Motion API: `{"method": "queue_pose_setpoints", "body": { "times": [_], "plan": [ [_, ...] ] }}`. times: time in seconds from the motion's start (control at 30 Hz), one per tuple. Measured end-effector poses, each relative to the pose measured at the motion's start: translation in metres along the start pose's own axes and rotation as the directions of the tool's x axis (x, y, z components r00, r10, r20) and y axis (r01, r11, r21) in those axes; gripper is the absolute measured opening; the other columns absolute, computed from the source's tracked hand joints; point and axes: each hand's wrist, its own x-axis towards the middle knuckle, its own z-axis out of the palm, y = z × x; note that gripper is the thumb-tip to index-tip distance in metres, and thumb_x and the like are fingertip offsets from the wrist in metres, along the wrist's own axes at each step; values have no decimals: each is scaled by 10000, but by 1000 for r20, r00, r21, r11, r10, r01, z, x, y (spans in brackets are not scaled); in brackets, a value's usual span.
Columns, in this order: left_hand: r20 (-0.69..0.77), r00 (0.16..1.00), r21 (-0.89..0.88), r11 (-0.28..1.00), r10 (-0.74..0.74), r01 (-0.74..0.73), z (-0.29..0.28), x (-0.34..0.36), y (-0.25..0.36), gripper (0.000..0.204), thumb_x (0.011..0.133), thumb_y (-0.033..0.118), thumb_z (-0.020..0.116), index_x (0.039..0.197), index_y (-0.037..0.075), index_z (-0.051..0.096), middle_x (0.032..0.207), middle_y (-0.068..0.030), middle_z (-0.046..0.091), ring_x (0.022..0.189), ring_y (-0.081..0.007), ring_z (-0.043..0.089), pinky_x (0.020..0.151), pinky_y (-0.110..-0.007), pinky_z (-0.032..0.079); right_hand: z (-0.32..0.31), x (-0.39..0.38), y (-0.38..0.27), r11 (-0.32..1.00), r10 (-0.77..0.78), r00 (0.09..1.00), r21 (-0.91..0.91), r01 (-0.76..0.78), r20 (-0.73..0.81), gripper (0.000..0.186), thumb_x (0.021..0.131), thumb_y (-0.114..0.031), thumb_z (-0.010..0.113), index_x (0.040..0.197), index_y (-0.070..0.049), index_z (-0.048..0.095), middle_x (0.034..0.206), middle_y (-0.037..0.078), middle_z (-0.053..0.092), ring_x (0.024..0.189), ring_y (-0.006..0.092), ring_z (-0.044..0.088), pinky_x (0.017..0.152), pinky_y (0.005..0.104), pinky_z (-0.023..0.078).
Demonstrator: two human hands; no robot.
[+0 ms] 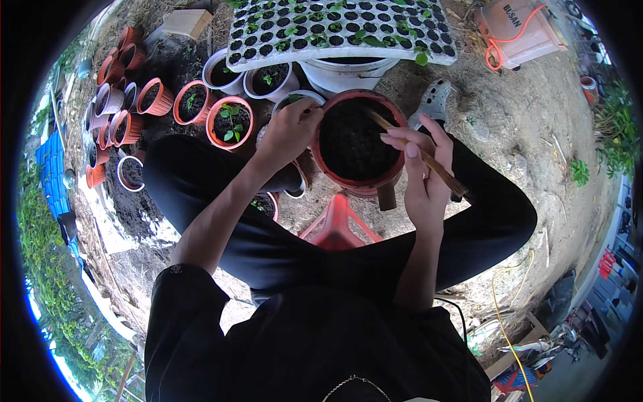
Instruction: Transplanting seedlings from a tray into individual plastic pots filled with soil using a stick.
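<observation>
A red pot [321, 161] filled with dark soil stands between my knees. My right hand [422, 171] grips a brownish wooden stick [445, 177], whose upper end in the picture reaches over the soil. My left hand [291, 134] is at the pot's upper-left rim with fingers curled together; what they hold, if anything, is hidden. Beside it, a small white pot [301, 95] is partly covered by the hand. A perforated white seedling tray [341, 53] with small sprouts rests above, on a white bucket [345, 77].
Many orange and white pots [194, 100], some with plants, crowd the left. A red plastic stool [338, 221] is below the pot. A pink box [519, 37] with a red hose lies upper right. A yellow cord [502, 315] and clutter occupy the lower right.
</observation>
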Motion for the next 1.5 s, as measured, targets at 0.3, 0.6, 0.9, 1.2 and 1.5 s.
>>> {"method": "queue_pose_setpoints", "body": {
  "times": [0.3, 0.6, 0.9, 1.2, 1.5],
  "plan": [
    [11, 1000, -9, 1000, -24, 24, 0, -1, -2, 261, 996, 224, 589, 1085, -10, 664, 770, -146, 660, 679, -189, 645, 683, -341, 506, -17, -5, -14, 968, 223, 974, 122, -218, -28, 347, 1069, -176, 524, 1335, 45, 497, 761, 115, 691, 649, 120, 659, 626, 238, 526],
    [8, 1000, 16, 1000, -4, 4, -2, -1, -2, 277, 994, 239, 591, 1114, 2, 669, 816, -166, 688, 712, -216, 675, 715, -356, 516, -22, -5, -19, 959, 279, 960, 43, -280, 27, 310, 1064, -141, 509, 1325, 26, 515, 700, 82, 657, 590, 97, 615, 576, 223, 485],
    [0, 999, -12, 998, -55, 55, -1, -1, 5, 272, 978, 252, 562, 1058, 22, 685, 881, -219, 694, 844, -420, 685, 773, -457, 524, -3, -6, -12, 961, 219, 969, 150, -235, 112, 324, 1062, -82, 495, 1371, 17, 478, 920, 133, 690, 734, 136, 676, 709, 266, 530],
    [0, 1000, -6, 1000, -22, 22, -1, -1, 1, 275, 979, 248, 561, 1066, 22, 691, 879, -217, 698, 837, -403, 694, 776, -448, 525, -21, -1, -5, 1000, -8, 978, 2, 9, -209, 313, 1083, -161, 488, 1324, 37, 472, 912, 150, 704, 753, 166, 694, 736, 290, 557],
    [8, 998, -8, 998, -60, 60, -2, -1, 4, 286, 979, 256, 566, 1078, 19, 690, 897, -214, 704, 852, -404, 694, 787, -447, 526, -12, -4, -9, 996, 82, 990, 30, -79, -119, 306, 1070, -127, 511, 1328, 35, 485, 920, 143, 716, 780, 167, 709, 727, 267, 543]
  ]
}}
